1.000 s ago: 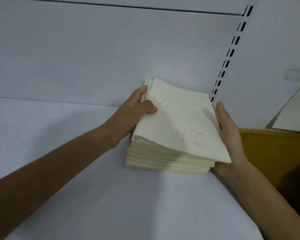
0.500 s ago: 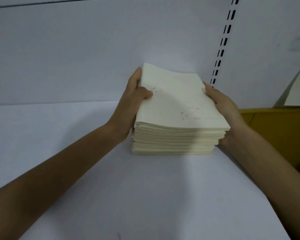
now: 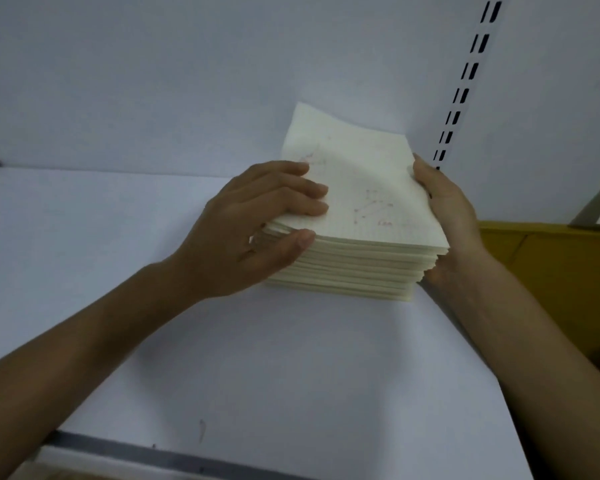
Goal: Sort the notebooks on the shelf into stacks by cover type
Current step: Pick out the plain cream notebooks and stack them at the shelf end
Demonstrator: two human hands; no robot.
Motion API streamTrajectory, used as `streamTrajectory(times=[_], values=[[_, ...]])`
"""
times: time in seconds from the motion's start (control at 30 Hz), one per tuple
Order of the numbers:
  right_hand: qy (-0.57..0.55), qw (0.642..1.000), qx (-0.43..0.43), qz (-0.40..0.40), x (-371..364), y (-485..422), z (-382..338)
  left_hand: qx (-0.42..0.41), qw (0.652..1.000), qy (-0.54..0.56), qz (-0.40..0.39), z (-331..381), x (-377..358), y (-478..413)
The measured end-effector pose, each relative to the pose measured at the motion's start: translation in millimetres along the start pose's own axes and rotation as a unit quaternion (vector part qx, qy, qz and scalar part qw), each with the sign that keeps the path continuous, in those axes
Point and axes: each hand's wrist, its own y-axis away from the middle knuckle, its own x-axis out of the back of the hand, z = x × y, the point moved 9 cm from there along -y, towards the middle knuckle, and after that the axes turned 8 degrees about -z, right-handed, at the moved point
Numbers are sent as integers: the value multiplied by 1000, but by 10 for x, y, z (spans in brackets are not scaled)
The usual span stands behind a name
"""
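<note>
A stack of cream notebooks [image 3: 354, 265] with faint red marks on the top cover rests on the white shelf [image 3: 222, 358], close to the back wall. My left hand [image 3: 257, 226] grips the stack's left side, fingers lying over the top notebook [image 3: 361, 188] and thumb pressed against the front edges a few notebooks down. That top notebook's far left corner curls upward. My right hand [image 3: 447, 216] holds the stack's right side, palm against the edges, fingertips at the far right corner.
A yellow-brown box [image 3: 551, 271] stands on the right, just beyond my right wrist. A slotted shelf upright [image 3: 465, 84] runs up the back wall behind the stack. The shelf's front edge [image 3: 153, 452] has a grey strip.
My left hand shifted from the stack's far left edge onto the top cover, thumb now at the front edges. The top notebook's far corner has lifted. My right hand stayed on the right side.
</note>
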Motion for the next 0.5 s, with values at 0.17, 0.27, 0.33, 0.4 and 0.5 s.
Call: streamTrajectory(times=[0.17,0.27,0.33,0.4,0.5], values=[[-20,998,-55,-29,54,-26,28,40,999,20,5,24,25,-9],[71,997,-8,30,227,8,-173,49,999,-17,6,27,76,11],[191,976,77,66,235,115,-457,44,998,-41,7,25,111,24],[278,948,146,49,57,258,-696,34,998,-54,6,34,134,26],[377,904,202,23,-227,432,-892,29,997,-73,-1,40,142,26]])
